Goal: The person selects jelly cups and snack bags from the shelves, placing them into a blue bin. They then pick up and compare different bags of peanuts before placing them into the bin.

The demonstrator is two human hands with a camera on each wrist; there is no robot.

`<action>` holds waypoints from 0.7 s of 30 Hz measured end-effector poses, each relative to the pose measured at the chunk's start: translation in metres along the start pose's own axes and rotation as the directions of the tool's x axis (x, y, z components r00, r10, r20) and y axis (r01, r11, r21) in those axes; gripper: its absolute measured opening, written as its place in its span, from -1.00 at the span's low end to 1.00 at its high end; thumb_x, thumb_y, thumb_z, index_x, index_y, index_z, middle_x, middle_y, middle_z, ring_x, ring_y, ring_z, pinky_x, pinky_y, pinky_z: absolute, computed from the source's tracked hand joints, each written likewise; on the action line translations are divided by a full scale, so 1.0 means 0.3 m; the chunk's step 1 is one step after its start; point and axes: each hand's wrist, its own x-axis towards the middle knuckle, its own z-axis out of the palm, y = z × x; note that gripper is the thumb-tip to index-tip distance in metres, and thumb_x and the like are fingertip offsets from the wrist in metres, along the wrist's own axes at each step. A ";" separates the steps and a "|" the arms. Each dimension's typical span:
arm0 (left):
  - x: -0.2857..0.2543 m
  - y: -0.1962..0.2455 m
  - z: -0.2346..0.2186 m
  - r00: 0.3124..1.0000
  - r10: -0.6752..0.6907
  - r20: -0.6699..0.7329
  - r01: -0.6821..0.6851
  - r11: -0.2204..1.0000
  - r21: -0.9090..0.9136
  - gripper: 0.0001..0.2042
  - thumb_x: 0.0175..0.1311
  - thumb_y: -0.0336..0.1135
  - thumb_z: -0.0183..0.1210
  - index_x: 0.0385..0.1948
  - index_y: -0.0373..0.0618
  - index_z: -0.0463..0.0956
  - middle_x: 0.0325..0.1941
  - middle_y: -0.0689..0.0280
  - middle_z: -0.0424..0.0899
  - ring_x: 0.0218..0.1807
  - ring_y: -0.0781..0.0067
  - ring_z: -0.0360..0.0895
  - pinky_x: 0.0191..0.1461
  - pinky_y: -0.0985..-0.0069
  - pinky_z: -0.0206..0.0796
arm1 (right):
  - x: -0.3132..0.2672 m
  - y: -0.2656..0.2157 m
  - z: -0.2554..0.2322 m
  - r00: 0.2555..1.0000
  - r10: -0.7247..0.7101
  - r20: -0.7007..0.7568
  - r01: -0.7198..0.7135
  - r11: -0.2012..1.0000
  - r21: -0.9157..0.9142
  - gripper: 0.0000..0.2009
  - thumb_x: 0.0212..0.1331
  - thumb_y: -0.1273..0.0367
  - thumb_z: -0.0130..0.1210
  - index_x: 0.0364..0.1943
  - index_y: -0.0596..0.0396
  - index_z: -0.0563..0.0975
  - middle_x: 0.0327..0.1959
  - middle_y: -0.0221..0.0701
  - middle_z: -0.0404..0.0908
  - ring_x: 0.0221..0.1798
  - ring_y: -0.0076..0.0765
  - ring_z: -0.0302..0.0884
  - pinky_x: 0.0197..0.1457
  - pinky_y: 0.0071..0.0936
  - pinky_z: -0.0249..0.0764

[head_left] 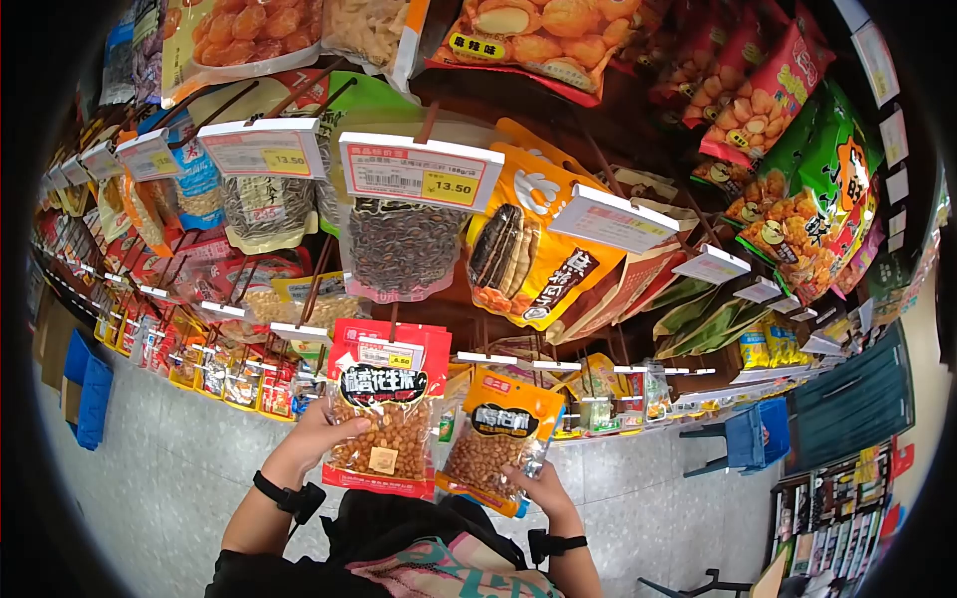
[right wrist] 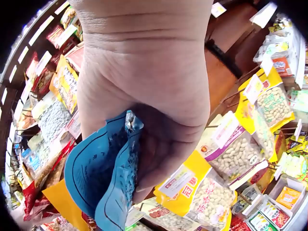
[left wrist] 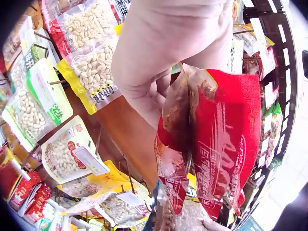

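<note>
In the head view the left hand (head_left: 317,435) grips the left edge of a red bag of peanuts (head_left: 387,409), its thumb across the front. Beside it the right hand (head_left: 546,490) holds an orange bag (head_left: 498,434) by its lower right side. The left wrist view has the left hand (left wrist: 168,53) pinching the red bag (left wrist: 226,139), whose back is towards the camera. In the right wrist view, the right hand (right wrist: 149,96) has its fingers curled behind the bag's blue back (right wrist: 91,168). Both bags are upright, the red one slightly higher.
Hanging snack bags with price tags (head_left: 421,171) fill the racks in front and above. A blue stool (head_left: 758,436) stands on the tiled floor (head_left: 638,498) at right, and a blue crate (head_left: 88,384) at far left. Another shelf (head_left: 832,528) is at lower right.
</note>
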 end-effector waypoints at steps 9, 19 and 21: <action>0.022 -0.080 -0.003 0.999 -0.032 0.030 0.036 0.991 -0.129 -0.67 0.24 -0.34 0.24 -0.01 -0.27 0.50 -0.07 0.28 0.64 -0.09 0.56 0.56 0.03 0.55 0.39 | 0.222 -0.127 0.186 0.958 -0.151 0.245 0.205 0.955 -0.213 -0.61 0.12 0.30 0.28 -0.03 0.22 0.50 -0.13 -0.38 0.63 -0.09 -0.52 0.54 0.01 -0.50 0.47; -0.026 -0.114 0.015 0.991 0.097 -0.097 -0.104 0.992 -0.069 -0.35 0.12 -0.45 0.32 0.26 -0.27 0.19 0.13 0.23 0.50 0.09 0.49 0.48 0.11 0.49 0.38 | 0.273 -0.147 0.243 0.891 -0.181 0.417 0.258 0.956 -0.136 -0.60 0.12 0.31 0.27 0.02 0.17 0.47 -0.11 -0.44 0.59 -0.10 -0.57 0.48 0.00 -0.49 0.44; -0.050 -0.089 0.012 0.997 0.018 -0.070 -0.025 0.994 -0.106 -0.25 0.05 -0.51 0.35 0.30 -0.25 0.10 0.18 0.22 0.44 0.15 0.47 0.43 0.17 0.48 0.34 | 0.265 -0.164 0.240 0.888 -0.129 0.441 0.212 0.966 -0.145 -0.50 0.08 0.25 0.32 0.05 0.23 0.44 -0.07 -0.32 0.60 -0.05 -0.44 0.52 0.10 -0.40 0.43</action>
